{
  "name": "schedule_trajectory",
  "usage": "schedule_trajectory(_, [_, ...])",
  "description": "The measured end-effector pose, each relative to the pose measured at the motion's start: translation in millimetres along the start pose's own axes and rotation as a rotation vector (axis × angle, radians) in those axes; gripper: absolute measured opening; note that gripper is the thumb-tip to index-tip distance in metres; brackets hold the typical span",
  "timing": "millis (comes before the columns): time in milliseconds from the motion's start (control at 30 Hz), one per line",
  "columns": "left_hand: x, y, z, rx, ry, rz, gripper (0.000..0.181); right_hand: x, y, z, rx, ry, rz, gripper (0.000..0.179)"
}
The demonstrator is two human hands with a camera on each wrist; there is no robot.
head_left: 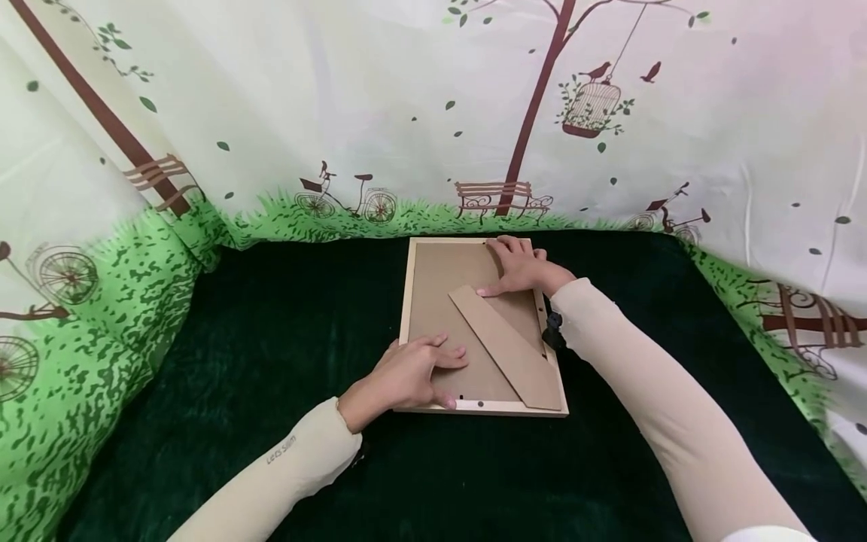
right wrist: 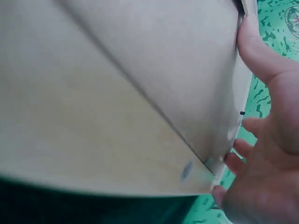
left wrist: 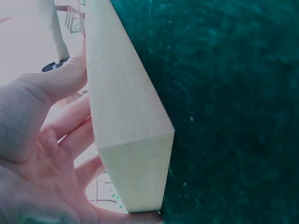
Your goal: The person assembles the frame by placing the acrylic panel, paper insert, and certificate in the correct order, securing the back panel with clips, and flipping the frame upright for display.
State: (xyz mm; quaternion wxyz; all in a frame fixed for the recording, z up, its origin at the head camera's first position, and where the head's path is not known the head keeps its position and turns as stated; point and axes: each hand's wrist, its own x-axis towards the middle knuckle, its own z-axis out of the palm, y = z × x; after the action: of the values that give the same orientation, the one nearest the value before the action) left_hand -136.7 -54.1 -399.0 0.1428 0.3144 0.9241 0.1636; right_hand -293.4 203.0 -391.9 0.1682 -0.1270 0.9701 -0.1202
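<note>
A picture frame (head_left: pixel 406 301) with a pale wooden border lies back side up, showing its brown backing board (head_left: pixel 433 271). Slanting across the board is a flat stand leg (head_left: pixel 508 350), its wide end at the near right corner. My left hand (head_left: pixel 409 373) rests over the near left corner, fingers spread on the backing and thumb at the near border. At the far right corner, my right hand (head_left: pixel 518 267) touches the border with its fingers, its thumb by the leg's narrow end. The left wrist view shows the frame's thick wooden side (left wrist: pixel 126 93) beside that hand.
Dark green velvety cloth (head_left: pixel 291 316) covers the surface under the frame. Behind and along both sides hangs a white curtain (head_left: pixel 339 90) printed with trees, bicycles, benches and green grass. Small dark tabs sit along the frame's inner edge.
</note>
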Motion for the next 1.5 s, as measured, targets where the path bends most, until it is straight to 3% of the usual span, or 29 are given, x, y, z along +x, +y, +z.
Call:
schedule_trajectory(300, [0.7, -1.4, -3.6, 0.014, 0.015, 0.005, 0.066, 3.1, -12.6, -13.8, -0.026, -0.079, 0.044, 0.114])
schedule_trajectory(800, [4.0, 0.3, -4.1, 0.002, -0.005, -0.011, 0.065, 1.1, -8.7, -7.5, 0.079, 0.037, 0.048, 0.108])
schedule_trajectory(1000, [3.6, 0.2, -3.8, 0.003, -0.013, -0.011, 0.065, -0.8, -10.3, -8.5, 0.05, 0.011, 0.053, 0.106])
schedule_trajectory(1233, [3.2, -0.7, -1.8, 0.01, -0.012, -0.018, 0.064, 1.1, -8.3, -5.2, 0.097, -0.011, 0.054, 0.112])
schedule_trajectory(1500, [4.1, -0.9, -0.1, 0.012, 0.001, -0.004, 0.065, 1.5, -6.7, -6.2, 0.092, -0.035, 0.045, 0.107])
